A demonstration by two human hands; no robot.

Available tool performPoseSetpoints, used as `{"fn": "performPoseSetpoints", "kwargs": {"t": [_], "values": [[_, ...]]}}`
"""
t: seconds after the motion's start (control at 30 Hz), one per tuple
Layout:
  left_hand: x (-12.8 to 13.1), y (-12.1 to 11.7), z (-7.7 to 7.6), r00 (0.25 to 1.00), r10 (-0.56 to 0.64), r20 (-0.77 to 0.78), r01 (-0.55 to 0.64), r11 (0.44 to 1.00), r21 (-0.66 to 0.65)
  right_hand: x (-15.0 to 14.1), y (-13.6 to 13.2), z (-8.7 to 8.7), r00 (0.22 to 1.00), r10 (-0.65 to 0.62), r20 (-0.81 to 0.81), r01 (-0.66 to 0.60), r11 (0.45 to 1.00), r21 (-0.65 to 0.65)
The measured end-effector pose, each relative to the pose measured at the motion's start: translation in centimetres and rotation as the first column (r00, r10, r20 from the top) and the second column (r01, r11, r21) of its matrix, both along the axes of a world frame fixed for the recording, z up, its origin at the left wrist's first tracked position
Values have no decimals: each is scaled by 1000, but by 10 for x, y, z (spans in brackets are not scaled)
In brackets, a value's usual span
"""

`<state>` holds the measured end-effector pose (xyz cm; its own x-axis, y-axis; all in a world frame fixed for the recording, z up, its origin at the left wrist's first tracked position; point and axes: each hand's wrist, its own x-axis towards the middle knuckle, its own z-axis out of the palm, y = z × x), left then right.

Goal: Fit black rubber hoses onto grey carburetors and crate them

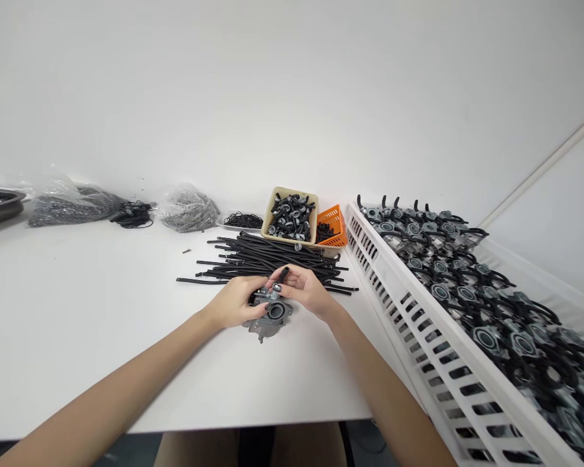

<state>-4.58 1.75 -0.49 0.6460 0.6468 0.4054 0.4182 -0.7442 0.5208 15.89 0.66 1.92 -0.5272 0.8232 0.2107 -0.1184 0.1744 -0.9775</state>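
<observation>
While my left hand (238,301) clamps carburetor (276,312) over white tabletop (282,386), my right hand (305,290) pinches black-and-metal fitting (284,275) at its upper side, fingertips closed on it. Black hoses (253,250) lie just beyond; cream tray (269,213) of small fittings behind; white slotted crate (418,288) full of carburetors at right.

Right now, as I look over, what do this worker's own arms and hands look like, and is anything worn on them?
These are ordinary human arms. The left hand and right hand are both ungloved, with no sleeves showing on the forearms and no watch or bracelet visible. The nails look dark, perhaps painted, though they are too small to be sure.
</observation>
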Motion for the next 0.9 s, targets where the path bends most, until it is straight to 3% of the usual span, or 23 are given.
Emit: {"fn": "performPoseSetpoints", "kwargs": {"t": [0.9], "values": [[0, 1, -2, 1000, 5, -9, -4, 1000, 12, -1, 1, -2, 1000, -5, -8, 5, 1000, -4]]}}
